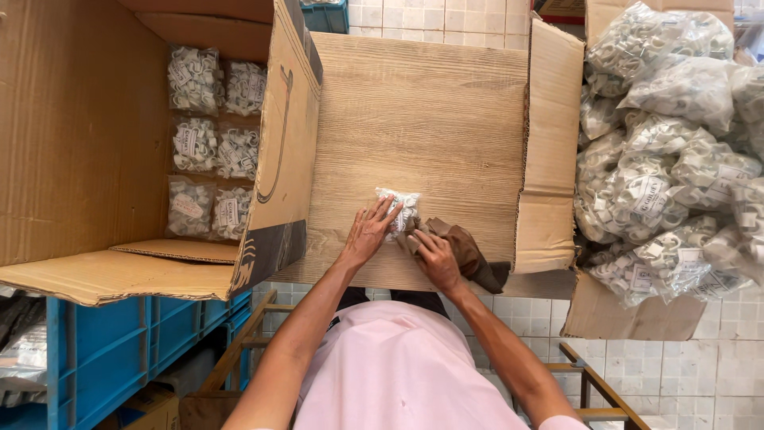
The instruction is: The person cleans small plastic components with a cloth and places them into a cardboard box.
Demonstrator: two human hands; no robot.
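Observation:
A small clear plastic bag of white clips point(400, 209) lies on the wooden table top point(414, 111) near its front edge. My left hand point(367, 232) rests flat on the bag's left side, fingers spread. Just to the right, my right hand point(436, 256) presses a brown cloth point(469, 255) against the bag. The cloth bunches under the fingers and trails off to the right.
A large open cardboard box point(79, 135) on the left holds rows of the same packed bags point(211, 143). Another cardboard box point(549, 159) on the right is heaped with many such bags point(668, 159). Blue crates point(103, 350) stand below left, on a tiled floor.

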